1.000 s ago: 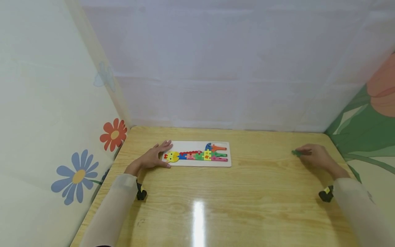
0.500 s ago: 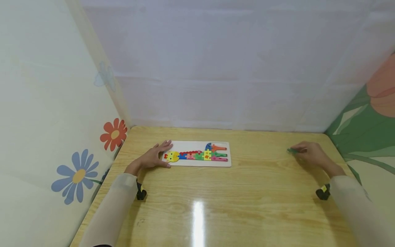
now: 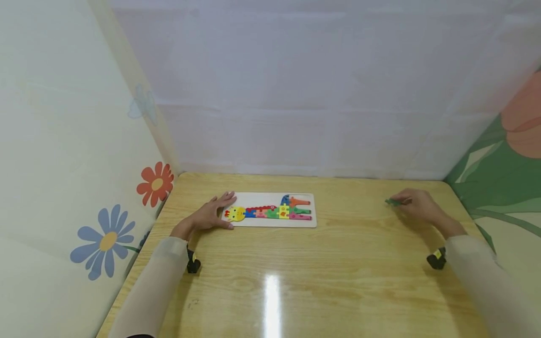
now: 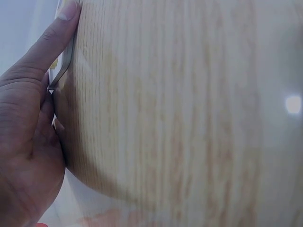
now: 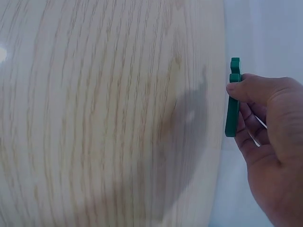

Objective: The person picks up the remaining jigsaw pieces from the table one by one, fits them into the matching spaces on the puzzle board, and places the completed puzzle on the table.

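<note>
A white puzzle board (image 3: 270, 197) lies flat on the table with a giraffe of coloured jigsaw pieces (image 3: 284, 212) in it, its yellow head at the left. My left hand (image 3: 209, 214) spans the board's left end, fingers spread on the far corner and thumb along the near edge. In the left wrist view that thumb (image 4: 49, 45) lies straight against the board's edge. Well to the right of the board, my right hand (image 3: 417, 205) pinches a green puzzle piece (image 5: 232, 109) between thumb and fingers, above the table. Only the narrow side of the piece shows in the right wrist view.
The wooden table (image 3: 338, 263) meets a white cloth wall (image 3: 270, 117) at its back edge. Flower-painted panels stand at the left (image 3: 105, 241) and right (image 3: 507, 183). A bright light reflection lies on the near tabletop.
My right hand has moved left across the table with the green puzzle piece. My left hand and the puzzle board have stayed in place.
</note>
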`<state>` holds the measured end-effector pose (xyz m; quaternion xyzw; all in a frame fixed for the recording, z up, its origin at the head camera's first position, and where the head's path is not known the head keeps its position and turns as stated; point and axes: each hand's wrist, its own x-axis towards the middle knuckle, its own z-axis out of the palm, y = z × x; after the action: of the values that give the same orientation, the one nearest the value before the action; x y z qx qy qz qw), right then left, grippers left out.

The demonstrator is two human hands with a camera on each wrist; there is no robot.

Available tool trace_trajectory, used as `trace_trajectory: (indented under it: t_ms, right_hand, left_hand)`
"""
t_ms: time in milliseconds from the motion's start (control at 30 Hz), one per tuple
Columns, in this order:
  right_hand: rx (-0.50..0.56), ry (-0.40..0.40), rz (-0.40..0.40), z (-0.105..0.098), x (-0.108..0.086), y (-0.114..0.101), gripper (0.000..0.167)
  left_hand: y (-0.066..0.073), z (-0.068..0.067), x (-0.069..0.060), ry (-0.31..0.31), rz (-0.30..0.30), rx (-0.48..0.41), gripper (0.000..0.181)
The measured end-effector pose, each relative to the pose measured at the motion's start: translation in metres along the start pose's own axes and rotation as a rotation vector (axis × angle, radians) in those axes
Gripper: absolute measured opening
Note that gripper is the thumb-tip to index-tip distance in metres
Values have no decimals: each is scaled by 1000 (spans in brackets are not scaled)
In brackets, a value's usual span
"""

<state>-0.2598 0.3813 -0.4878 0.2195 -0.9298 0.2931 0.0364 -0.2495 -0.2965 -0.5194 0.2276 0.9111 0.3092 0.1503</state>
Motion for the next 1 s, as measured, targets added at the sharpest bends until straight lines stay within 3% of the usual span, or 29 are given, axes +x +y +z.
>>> trace_trajectory:
  t_ms: [467, 1000]
  right_hand:
    - [22, -48, 13, 11, 18, -20, 25]
    - [62, -45, -128, 29, 45, -39, 24]
  left_hand:
    - [0, 1, 3, -1, 9, 4, 102]
    - [-1, 0, 0, -3, -1, -2, 102]
